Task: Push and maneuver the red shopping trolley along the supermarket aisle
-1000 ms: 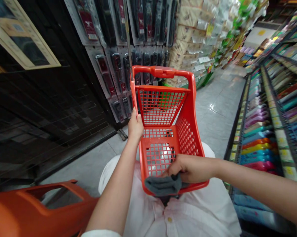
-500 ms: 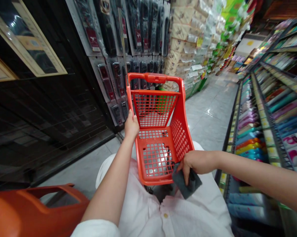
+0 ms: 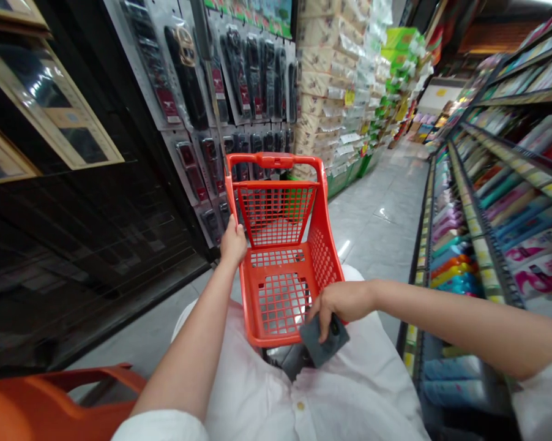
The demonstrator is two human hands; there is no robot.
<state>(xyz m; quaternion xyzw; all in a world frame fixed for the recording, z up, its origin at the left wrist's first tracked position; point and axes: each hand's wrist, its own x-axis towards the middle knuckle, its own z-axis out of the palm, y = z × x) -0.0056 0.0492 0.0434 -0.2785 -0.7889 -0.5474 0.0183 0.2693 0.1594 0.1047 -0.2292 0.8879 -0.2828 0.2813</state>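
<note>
An orange-red plastic shopping basket (image 3: 283, 261) with lattice walls and floor stands upright between my knees, nothing lying inside it. My left hand (image 3: 233, 242) is closed around the basket's left rim, thumb on top. At the near right corner, my right hand (image 3: 333, 304) is closed on a dark grey cloth (image 3: 325, 344), which touches the rim there. Part of the cloth hangs below my fingers. Where exactly the cloth meets the basket's wall is hidden under that hand.
Another orange plastic item (image 3: 51, 404) is close at my lower left. Packaged belts (image 3: 188, 79) hang ahead, beside stacked paper packs (image 3: 324, 92). Shelves of colourful packages (image 3: 510, 214) line the right. Grey tiled floor (image 3: 372, 214) runs down the aisle.
My right hand has shifted the cloth slightly left along the basket's near right corner. My left hand keeps its grip on the left rim. The whole view has tilted and shifted somewhat.
</note>
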